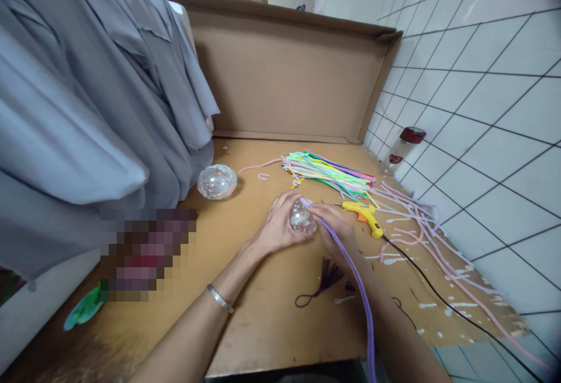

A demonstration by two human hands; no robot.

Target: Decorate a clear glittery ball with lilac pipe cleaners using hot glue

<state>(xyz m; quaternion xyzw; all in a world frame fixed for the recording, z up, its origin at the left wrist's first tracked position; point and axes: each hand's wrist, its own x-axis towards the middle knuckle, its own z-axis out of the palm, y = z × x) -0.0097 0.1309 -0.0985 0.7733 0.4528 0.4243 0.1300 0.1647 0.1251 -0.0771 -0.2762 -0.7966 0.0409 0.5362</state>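
Observation:
My left hand (280, 222) is closed around the left side of a small clear ball (301, 219) with coloured specks in it. My right hand (335, 222) pinches a purple pipe cleaner (357, 275) near its upper end, which lies against the top of the ball. The long tail of the pipe cleaner hangs down over my right forearm toward the bottom edge. Just right of my right hand lies a yellow glue gun (363, 213) with its nozzle pointing left. Below the hands is a dark tassel (326, 278) with a loop.
A larger clear bowl-like ball (217, 182) sits to the left. Behind my hands lies a bundle of coloured pipe cleaners (328, 173), with loose strands (421, 225) to the right. A red-lidded jar (401, 150) stands by the tiled wall. Grey cloth (87, 108) hangs at left; cardboard (284, 73) stands behind.

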